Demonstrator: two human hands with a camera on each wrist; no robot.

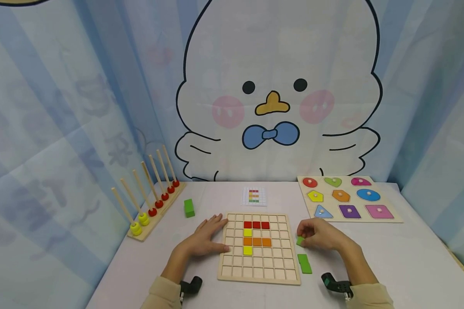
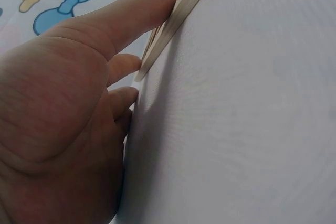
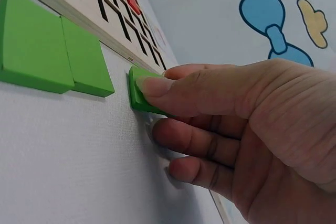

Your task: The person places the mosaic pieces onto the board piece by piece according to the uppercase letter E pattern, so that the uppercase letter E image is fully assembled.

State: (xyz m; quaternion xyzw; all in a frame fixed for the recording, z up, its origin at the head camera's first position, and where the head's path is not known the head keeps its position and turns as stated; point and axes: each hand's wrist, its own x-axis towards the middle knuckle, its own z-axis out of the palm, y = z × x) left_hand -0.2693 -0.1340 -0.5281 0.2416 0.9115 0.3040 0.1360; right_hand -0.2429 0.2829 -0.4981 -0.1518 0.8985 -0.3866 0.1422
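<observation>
A wooden grid board (image 1: pixel 259 274) lies mid-table, with red, yellow and orange square tiles in some cells. My left hand (image 1: pixel 203 239) rests at its left edge, fingers spread, thumb on the rim; the left wrist view shows the thumb (image 2: pixel 126 19) touching the board's edge (image 2: pixel 173 24). Just off the board's right edge, my right hand (image 1: pixel 321 234) pinches a green tile (image 1: pixel 300 240) between thumb and fingers. In the right wrist view the thumb covers part of that green tile (image 3: pixel 137 95). Nearer the front, green tiles (image 1: pixel 304 263) lie side by side on the table.
A small pattern card (image 1: pixel 261 197) lies behind the board. To the left stand a green block (image 1: pixel 189 208) and a pegged rack (image 1: pixel 148 227) with red and yellow beads. A wooden shape puzzle (image 1: pixel 348 214) lies at the back right, close behind my right hand.
</observation>
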